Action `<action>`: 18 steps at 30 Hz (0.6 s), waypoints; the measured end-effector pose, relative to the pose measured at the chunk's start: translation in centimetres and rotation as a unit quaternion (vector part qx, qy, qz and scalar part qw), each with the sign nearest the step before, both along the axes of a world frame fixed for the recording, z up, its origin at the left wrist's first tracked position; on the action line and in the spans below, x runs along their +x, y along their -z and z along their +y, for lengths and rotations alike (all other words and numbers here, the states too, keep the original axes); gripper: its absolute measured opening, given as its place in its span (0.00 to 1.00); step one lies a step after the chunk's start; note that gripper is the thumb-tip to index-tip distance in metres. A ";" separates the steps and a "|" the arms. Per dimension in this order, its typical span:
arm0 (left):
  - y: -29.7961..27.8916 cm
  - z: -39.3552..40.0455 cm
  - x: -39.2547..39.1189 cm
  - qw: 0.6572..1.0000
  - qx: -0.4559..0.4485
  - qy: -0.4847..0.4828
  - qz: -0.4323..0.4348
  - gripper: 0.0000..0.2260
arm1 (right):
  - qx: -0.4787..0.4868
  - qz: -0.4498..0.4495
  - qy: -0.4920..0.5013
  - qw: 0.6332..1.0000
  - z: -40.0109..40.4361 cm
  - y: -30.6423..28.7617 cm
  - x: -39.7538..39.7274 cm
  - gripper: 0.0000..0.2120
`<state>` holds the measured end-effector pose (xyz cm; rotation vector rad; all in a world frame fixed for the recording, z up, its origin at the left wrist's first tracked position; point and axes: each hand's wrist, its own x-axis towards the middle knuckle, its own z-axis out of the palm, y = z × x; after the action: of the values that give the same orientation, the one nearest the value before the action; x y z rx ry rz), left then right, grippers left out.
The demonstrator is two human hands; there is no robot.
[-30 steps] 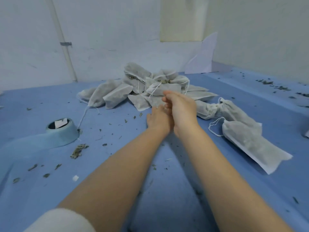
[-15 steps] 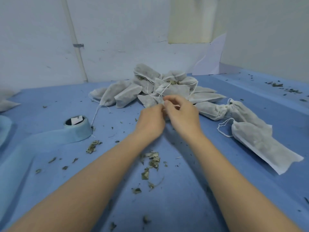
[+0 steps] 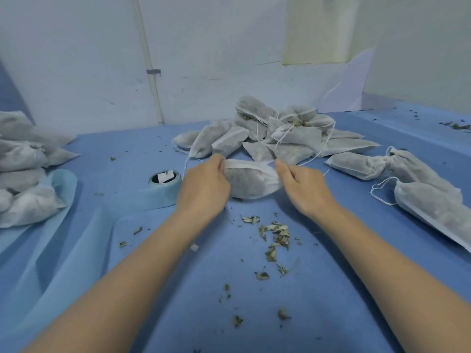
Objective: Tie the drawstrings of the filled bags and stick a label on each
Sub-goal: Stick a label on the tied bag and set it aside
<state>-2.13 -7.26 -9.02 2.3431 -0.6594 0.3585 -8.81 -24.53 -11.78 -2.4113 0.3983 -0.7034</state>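
Observation:
A filled white fabric bag (image 3: 248, 180) lies on the blue table between my hands. My left hand (image 3: 204, 186) pinches its top hem at the left end, and my right hand (image 3: 300, 186) pinches the hem at the right end. Behind it sits a pile of filled drawstring bags (image 3: 277, 133) with loose white strings. A roll of light blue label tape (image 3: 165, 180) stands to the left of my left hand, its strip trailing toward the near left.
Two more filled bags (image 3: 423, 197) lie at the right, and a stack of bags (image 3: 23, 171) rests on pale blue cloth at the left edge. Dried leaf bits (image 3: 276, 235) are scattered on the blue table (image 3: 331, 289) near my forearms. White walls close the back.
My hands, close together at the pile before, have drawn one bag toward me and spread apart along its top hem. The view shifted, showing the stack at the left.

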 end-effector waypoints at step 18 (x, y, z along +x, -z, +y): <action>-1.1 -3.1 -1.6 0.973 0.084 0.188 0.103 0.15 | 0.020 -0.113 -0.137 0.984 1.8 -0.9 -0.2 0.04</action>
<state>-3.77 -10.34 -7.92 2.3019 -1.0399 -0.1128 -8.98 -22.77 -10.83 -2.2573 -0.0135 -0.8230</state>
